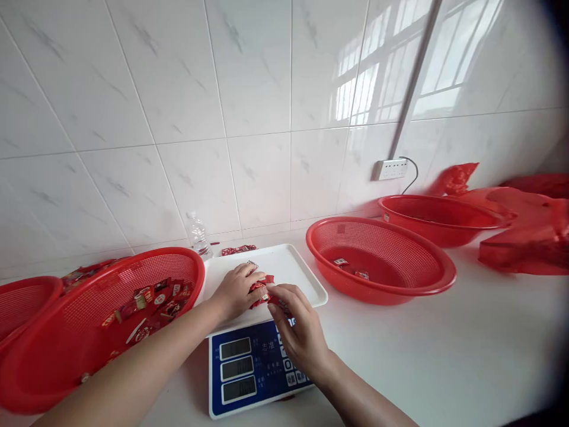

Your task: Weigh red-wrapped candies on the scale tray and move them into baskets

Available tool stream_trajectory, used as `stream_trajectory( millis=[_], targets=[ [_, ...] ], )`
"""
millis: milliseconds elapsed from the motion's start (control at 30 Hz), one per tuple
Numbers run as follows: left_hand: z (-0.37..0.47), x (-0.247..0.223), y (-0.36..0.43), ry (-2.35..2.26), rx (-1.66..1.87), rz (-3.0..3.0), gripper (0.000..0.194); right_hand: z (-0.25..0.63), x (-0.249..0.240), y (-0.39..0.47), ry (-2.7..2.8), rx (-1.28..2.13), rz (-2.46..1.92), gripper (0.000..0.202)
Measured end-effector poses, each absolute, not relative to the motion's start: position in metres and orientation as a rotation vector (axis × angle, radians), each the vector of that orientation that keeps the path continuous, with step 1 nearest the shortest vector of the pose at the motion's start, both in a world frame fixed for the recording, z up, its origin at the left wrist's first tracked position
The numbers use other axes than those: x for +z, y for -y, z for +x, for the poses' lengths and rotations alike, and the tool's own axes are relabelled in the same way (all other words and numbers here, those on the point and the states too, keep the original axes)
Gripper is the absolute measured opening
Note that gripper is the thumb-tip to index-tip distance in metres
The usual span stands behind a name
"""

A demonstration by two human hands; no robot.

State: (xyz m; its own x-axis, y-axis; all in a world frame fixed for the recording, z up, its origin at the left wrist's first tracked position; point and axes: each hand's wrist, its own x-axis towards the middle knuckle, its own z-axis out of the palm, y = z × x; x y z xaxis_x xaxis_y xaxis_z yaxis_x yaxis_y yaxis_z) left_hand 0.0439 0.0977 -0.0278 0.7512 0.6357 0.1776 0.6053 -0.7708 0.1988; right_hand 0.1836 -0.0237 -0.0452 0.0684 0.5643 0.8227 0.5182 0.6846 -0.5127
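Note:
Several small red snack packets (261, 294) lie bunched between my two hands, over the white tray (284, 267) of a digital weighing scale. My left hand (237, 290) curls over the packets from the left, its fingers closed around them. From the right, my right hand (300, 323) has its thumb and fingers bent around the edge of the same bunch, with a dark red wrapper showing between them. How many packets each hand grips is partly hidden. Below the hands is the scale's blue panel (267, 356), with three displays and keys partly covered by my right hand.
A red perforated basket (178, 261) at left holds many mixed packets; another red basket (57, 290) sits at the far left. On the right, a red basket (427, 284) has a few packets. Behind stand a further basket (444, 234), red bags (524, 237) and a plastic bottle (198, 234).

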Motion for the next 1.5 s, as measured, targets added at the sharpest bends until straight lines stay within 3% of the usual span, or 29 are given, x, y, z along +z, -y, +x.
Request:
stream_trajectory(
  millis=[167,400,700,933,1067,1367,1500],
  targets=[
    [0.040,-0.025,-0.100,-1.032,0.472,2.791,0.044,0.183,-0.043,0.025,1.581,0.064,-0.883,0.031],
    [0.035,-0.028,-0.106,-0.996,0.176,2.718,0.072,0.184,-0.043,0.026,1.589,0.056,-0.876,0.030],
    [0.006,0.022,-0.104,-1.029,0.020,2.410,0.103,0.186,-0.042,0.027,1.604,0.030,-0.935,0.026],
    [0.027,-0.010,-0.081,-1.190,0.102,2.561,0.082,0.185,-0.045,0.025,1.621,0.028,-0.928,0.027],
    [0.035,-0.024,-0.083,-1.017,0.230,2.784,0.068,0.185,-0.047,0.024,1.619,0.010,-0.945,0.025],
    [0.041,-0.022,-0.087,-1.004,0.268,2.934,0.033,0.185,-0.052,0.022,1.639,-0.021,-0.979,0.024],
    [0.048,-0.022,-0.091,-1.195,0.235,2.874,0.030,0.186,-0.056,0.021,1.635,-0.031,-1.008,0.021]
  ],
)
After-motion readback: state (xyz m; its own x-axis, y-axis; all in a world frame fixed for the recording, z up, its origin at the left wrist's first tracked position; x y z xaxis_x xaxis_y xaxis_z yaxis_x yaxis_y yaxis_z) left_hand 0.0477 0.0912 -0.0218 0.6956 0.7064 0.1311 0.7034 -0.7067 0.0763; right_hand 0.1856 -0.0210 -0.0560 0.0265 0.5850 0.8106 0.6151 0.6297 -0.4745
